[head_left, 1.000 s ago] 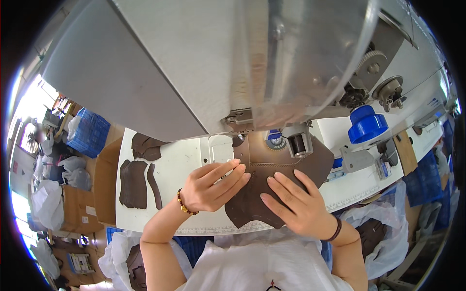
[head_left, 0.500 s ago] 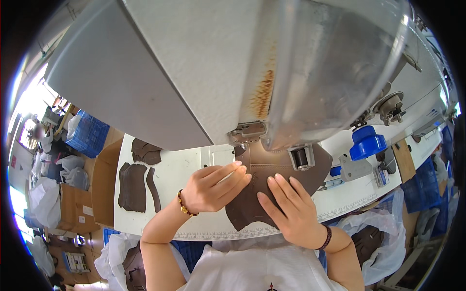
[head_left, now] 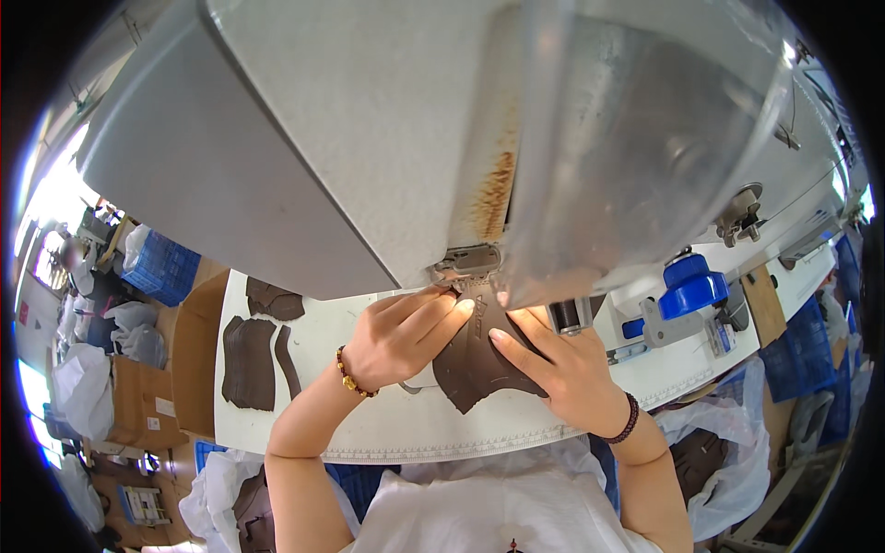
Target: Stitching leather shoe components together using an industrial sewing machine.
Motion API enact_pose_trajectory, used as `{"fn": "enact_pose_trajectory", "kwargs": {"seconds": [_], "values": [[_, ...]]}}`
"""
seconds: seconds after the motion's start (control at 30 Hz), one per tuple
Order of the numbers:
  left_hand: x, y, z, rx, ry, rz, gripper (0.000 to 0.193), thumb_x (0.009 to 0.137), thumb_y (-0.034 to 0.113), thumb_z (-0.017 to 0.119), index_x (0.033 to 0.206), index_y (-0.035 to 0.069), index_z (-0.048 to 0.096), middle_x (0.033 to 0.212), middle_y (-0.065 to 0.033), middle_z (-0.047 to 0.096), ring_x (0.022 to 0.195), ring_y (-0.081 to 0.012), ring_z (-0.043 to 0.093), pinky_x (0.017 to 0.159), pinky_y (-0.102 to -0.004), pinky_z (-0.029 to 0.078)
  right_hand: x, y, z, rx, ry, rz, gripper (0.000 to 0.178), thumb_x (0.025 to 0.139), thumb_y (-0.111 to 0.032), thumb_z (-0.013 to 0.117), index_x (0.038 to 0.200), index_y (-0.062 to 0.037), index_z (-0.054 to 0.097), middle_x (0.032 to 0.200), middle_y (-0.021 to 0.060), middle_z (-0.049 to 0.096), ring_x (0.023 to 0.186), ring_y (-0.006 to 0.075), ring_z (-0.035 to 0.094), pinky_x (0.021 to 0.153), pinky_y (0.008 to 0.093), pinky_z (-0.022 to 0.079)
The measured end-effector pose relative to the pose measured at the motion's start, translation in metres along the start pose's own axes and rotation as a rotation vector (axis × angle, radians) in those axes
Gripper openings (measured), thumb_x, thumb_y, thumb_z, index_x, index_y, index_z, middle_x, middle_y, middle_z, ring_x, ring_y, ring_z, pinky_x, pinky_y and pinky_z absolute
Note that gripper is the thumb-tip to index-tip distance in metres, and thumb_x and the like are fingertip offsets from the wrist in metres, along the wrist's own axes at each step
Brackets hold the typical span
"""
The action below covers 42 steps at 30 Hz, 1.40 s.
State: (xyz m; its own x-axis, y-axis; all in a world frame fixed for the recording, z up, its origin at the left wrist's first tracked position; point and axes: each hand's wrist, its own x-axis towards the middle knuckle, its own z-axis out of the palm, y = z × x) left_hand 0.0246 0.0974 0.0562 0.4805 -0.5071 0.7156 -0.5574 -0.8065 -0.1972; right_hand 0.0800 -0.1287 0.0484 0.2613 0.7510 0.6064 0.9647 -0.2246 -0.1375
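Note:
Under the head of a grey sewing machine point(head_left: 369, 120) lies a dark brown shoe-upper piece point(head_left: 475, 378) with a stitched or embossed mark. My left hand point(head_left: 401, 336) has its fingers drawn together at the piece's left edge, close below the metal needle area point(head_left: 468, 263); the fingertips are partly hidden by the machine. Flat on the right part of the piece rests my right hand point(head_left: 572, 373), fingers stretched and somewhat apart. A roller point(head_left: 570, 316) hides part of that hand's far side. The needle itself cannot be made out.
On the white table point(head_left: 341, 429), left of my hands, lie a stack of brown pieces point(head_left: 249, 364), a narrow brown strip point(head_left: 287, 361) and more pieces point(head_left: 275, 300). A blue cap-shaped part point(head_left: 691, 286) stands at right. Plastic-lined bins point(head_left: 728, 461) flank my lap.
Both hands have moved away from me, toward the needle area. The shoe-upper piece has turned and slid farther under the machine head, its right part now more covered by my right hand.

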Motion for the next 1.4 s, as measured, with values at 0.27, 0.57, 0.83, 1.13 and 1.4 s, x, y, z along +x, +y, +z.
{"fn": "enact_pose_trajectory", "kwargs": {"seconds": [0.27, 0.57, 0.83, 1.13, 1.4], "values": [[0.001, 0.004, -0.004, -0.003, -0.112, -0.080, 0.034, 0.063, 0.001, 0.063, 0.097, 0.000, 0.064, 0.081, -0.0043, 0.052, 0.075, -0.0162, 0.062, 0.054, -0.0235, 0.053, 0.006, 0.021, 0.002, 0.058, -0.009, -0.076, 0.061, 0.055, -0.005, 0.070, 0.114, -0.0124, 0.059, 0.116, 0.0107, 0.056, 0.103, 0.0318, 0.052, 0.080, 0.0440, 0.043], [0.010, 0.024, -0.010, -0.040, -0.069, -0.255, 0.033, 0.059, -0.002, 0.063, 0.092, 0.000, 0.063, 0.091, -0.0089, 0.062, 0.082, -0.0241, 0.064, 0.065, -0.0321, 0.054, 0.005, 0.005, 0.006, -0.066, 0.119, -0.089, 0.043, 0.059, -0.007, 0.068, 0.102, -0.0083, 0.064, 0.108, 0.0113, 0.060, 0.096, 0.0283, 0.058, 0.085, 0.0454, 0.041], [-0.005, 0.029, -0.013, -0.186, -0.021, -0.268, 0.028, 0.061, -0.005, 0.064, 0.088, -0.001, 0.066, 0.090, -0.0094, 0.063, 0.083, -0.0233, 0.064, 0.064, -0.0284, 0.055, -0.004, 0.004, 0.016, 0.043, 0.196, -0.084, 0.037, 0.063, -0.001, 0.064, 0.099, -0.0043, 0.063, 0.109, 0.0149, 0.060, 0.098, 0.0262, 0.060, 0.079, 0.0390, 0.043], [-0.004, 0.028, -0.011, 0.115, -0.035, 0.030, 0.019, 0.066, 0.002, 0.065, 0.085, 0.001, 0.066, 0.088, -0.0080, 0.064, 0.086, -0.0205, 0.064, 0.065, -0.0263, 0.055, -0.002, 0.003, 0.012, 0.025, 0.152, -0.081, 0.030, 0.067, -0.006, 0.063, 0.097, -0.0041, 0.063, 0.102, 0.0113, 0.059, 0.103, 0.0245, 0.056, 0.094, 0.0457, 0.039], [-0.003, 0.028, -0.013, 0.127, -0.066, 0.066, 0.016, 0.069, 0.002, 0.064, 0.085, 0.001, 0.066, 0.087, -0.0071, 0.065, 0.086, -0.0201, 0.064, 0.065, -0.0256, 0.055, -0.002, -0.007, 0.013, -0.001, 0.144, -0.039, 0.039, 0.061, 0.001, 0.061, 0.100, -0.0015, 0.063, 0.109, 0.0159, 0.058, 0.101, 0.0281, 0.058, 0.078, 0.0391, 0.042]]}}
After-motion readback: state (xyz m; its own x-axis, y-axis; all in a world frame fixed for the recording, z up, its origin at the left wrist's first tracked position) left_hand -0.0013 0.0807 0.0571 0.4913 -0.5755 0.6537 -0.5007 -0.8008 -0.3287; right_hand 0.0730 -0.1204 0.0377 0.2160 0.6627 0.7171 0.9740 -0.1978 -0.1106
